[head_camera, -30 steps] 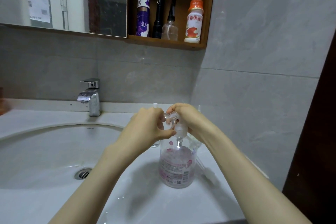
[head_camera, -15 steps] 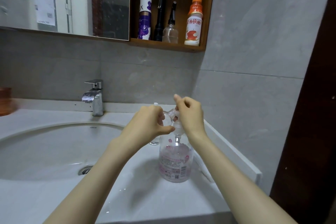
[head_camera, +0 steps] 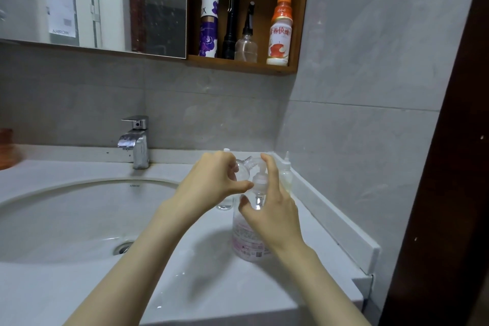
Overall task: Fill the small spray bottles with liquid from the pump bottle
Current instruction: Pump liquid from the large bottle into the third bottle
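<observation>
A clear pump bottle (head_camera: 247,242) with a pink label stands on the white counter to the right of the basin. My left hand (head_camera: 211,184) grips a small clear spray bottle (head_camera: 244,170), tilted with its open mouth at the pump's nozzle. My right hand (head_camera: 274,213) is in front of the pump bottle, its index finger stretched up onto the white pump head (head_camera: 259,180) and its thumb spread beside the neck. Two other small bottles stand behind: one (head_camera: 286,177) by the wall ledge, one (head_camera: 225,202) largely hidden by my left hand.
A chrome faucet (head_camera: 136,140) stands behind the round basin (head_camera: 66,219), whose drain is at lower middle. A wooden shelf (head_camera: 238,63) above holds several bottles beside a mirror (head_camera: 92,0). A dark door frame (head_camera: 449,167) bounds the right side.
My right hand has slid down from gripping the pump top; now only its index finger lies on the pump head, thumb spread. My left hand still holds the small bottle at the nozzle.
</observation>
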A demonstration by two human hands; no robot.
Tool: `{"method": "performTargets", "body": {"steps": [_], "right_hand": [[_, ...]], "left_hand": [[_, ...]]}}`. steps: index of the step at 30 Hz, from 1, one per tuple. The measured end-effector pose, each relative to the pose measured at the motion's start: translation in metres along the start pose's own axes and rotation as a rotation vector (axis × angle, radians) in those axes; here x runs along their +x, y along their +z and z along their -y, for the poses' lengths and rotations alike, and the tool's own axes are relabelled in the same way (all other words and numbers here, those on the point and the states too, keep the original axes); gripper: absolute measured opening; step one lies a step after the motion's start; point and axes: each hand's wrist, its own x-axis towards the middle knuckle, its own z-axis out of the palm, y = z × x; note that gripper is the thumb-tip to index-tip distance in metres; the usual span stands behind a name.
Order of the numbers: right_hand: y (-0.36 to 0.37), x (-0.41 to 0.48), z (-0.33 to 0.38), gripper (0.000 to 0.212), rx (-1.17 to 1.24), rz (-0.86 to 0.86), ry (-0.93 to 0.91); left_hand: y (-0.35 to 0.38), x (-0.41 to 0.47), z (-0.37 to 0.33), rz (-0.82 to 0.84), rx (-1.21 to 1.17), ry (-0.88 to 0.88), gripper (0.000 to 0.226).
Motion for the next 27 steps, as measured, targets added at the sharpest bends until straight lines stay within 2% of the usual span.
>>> {"method": "performTargets", "body": {"steps": [3,13,17,22,27], "right_hand": [[-0.001,-0.001,0.004,0.079,0.013,-0.015,0.023],[0.009,0.009,0.001,0.039,0.111,-0.185,0.045],[0.011,0.008,-0.002,0.040,0.108,-0.187,0.022],[0.010,0.006,0.000,0.055,0.056,-0.161,0.078],[0.006,0.006,0.003,0.056,0.034,-0.151,0.101]], "left_hand": [[0.001,-0.001,-0.002,-0.006,0.003,0.001,0.030],[0.005,0.002,-0.004,-0.028,0.029,0.025,0.036],[0.008,0.000,-0.001,-0.008,0.014,0.023,0.033],[0.008,-0.003,-0.004,-0.029,0.008,0.016,0.029],[0.008,-0.002,-0.005,-0.015,0.007,0.005,0.030]]}}
